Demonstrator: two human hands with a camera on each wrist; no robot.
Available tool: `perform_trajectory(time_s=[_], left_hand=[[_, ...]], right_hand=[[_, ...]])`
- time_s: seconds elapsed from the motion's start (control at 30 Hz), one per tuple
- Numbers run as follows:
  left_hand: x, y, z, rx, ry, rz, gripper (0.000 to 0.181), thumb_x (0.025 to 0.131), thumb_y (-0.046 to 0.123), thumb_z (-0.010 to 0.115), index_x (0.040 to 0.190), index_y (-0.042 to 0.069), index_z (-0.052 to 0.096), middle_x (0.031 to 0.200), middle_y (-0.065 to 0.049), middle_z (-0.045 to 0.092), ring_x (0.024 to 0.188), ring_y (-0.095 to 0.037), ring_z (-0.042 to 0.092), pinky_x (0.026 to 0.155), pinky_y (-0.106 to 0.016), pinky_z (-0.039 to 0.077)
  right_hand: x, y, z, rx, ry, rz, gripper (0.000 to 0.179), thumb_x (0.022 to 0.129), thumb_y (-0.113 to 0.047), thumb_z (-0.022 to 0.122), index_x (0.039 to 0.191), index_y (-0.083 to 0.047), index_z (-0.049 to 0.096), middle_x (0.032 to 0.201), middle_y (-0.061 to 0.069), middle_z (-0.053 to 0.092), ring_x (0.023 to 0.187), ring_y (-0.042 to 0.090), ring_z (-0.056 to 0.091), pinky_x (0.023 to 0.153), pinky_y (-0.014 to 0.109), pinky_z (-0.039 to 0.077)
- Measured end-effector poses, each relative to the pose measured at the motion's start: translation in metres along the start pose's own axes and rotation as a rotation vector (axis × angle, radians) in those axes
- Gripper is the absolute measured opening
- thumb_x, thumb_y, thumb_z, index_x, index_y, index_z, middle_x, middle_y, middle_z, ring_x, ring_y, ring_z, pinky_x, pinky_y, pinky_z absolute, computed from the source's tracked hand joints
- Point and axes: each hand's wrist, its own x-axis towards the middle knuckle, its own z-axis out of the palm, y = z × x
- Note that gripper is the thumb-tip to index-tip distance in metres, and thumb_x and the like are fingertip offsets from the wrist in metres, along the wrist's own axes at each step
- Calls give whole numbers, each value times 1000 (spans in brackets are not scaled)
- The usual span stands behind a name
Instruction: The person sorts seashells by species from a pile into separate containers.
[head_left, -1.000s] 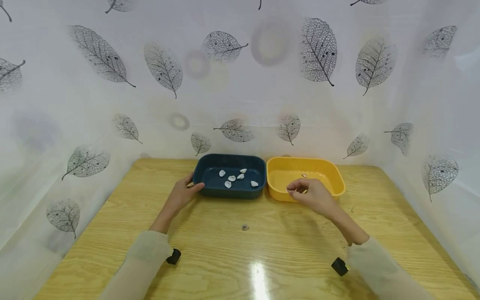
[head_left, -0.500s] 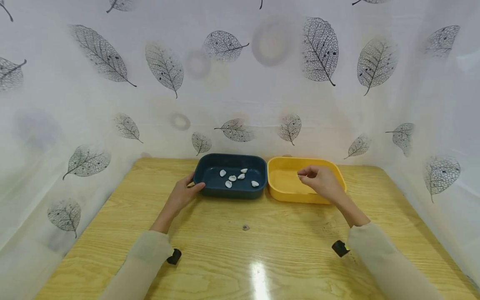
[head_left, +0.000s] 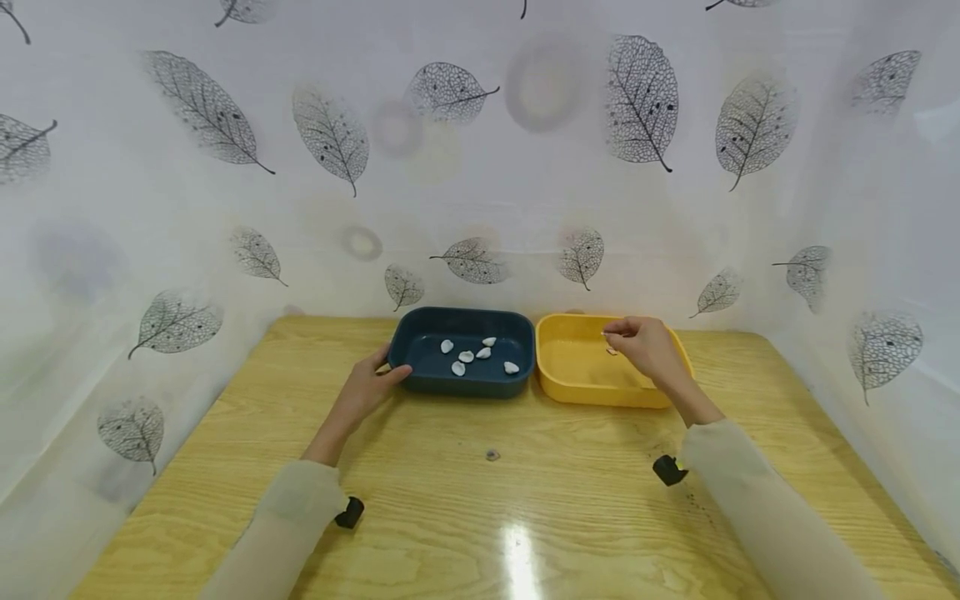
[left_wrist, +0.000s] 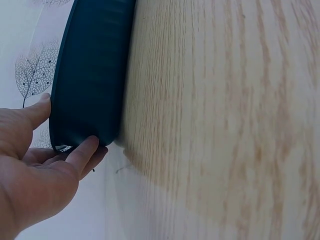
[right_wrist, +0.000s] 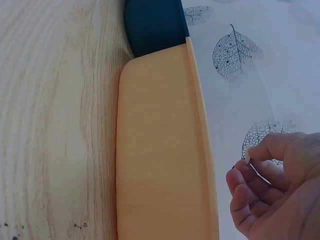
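Note:
My left hand (head_left: 366,387) holds the left end of a dark blue plastic tray (head_left: 457,387), thumb at its rim and fingers against the outer wall. Several small white shells (head_left: 483,353) lie scattered on that tray's floor. Over the yellow tray (head_left: 592,393), my right hand (head_left: 651,348) pinches a small whitish piece, seemingly a shell (right_wrist: 248,158), between thumb and fingertips. Below those fingertips, another small shell-like piece (head_left: 611,351) shows on the yellow tray's floor. The right part of the yellow tray is hidden behind the hand.
Both trays stand side by side at the back of a wooden table (head_left: 420,517), close to a white leaf-print curtain (head_left: 480,167). A small dark knot-like spot (head_left: 492,455) marks the table in front of them. Black wrist devices (head_left: 669,470) sit under both sleeves.
My right hand has moved from the yellow tray's front rim back and to the right over its inside, still pinching the small piece. The left hand stays on the blue tray.

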Motion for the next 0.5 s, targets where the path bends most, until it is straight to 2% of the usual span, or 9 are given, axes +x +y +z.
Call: perform_trajectory(time_s=[0.23, 0.5], left_hand=[[1, -1, -1, 12, 1, 8, 69, 105, 21, 64, 161, -2, 29, 161, -28, 34, 143, -45, 42, 113, -54, 42], [0, -1, 0, -12, 6, 5, 68, 105, 16, 64, 161, -2, 29, 161, -26, 35, 140, -46, 45, 111, -54, 44]], right_hand=[[9, 3, 3, -19, 54, -4, 31, 105, -12, 60, 123, 11, 68, 119, 28, 70, 105, 40, 66, 82, 35, 51], [16, 5, 7, -19, 118, 19, 32, 103, -13, 61, 124, 11, 68, 115, 27, 70, 100, 37, 65, 71, 27, 49]])
